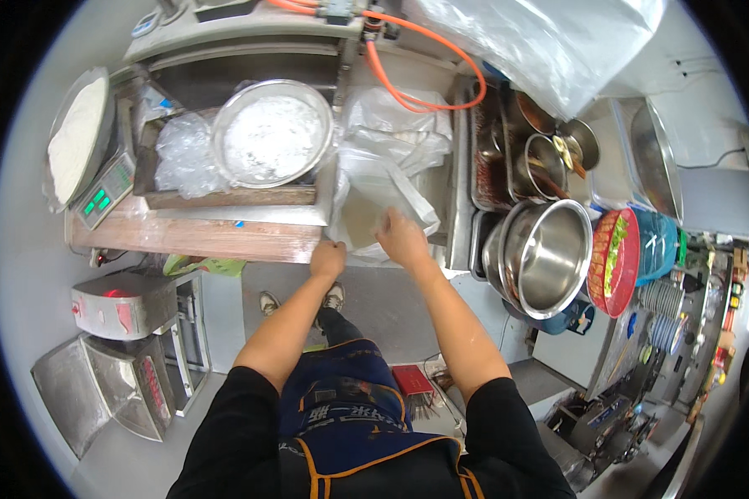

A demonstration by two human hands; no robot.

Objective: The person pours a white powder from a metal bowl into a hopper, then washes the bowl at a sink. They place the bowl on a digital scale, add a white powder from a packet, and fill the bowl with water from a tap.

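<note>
A whitish, translucent plastic sheet lies in front of me, partly folded over at its right side. My right hand pinches it near its front right part. My left hand is closed at its front left corner, beside the wooden board's end; the fingertips are mostly hidden. More crumpled clear plastic lies just beyond. To the left, a round metal bowl of white powder rests over a wooden-edged box, next to a bunched clear plastic bag.
A digital scale and a large basin of white powder are at far left. Stacked steel bowls, pots and a red basin stand right. An orange hose loops above. A wooden board edges the counter.
</note>
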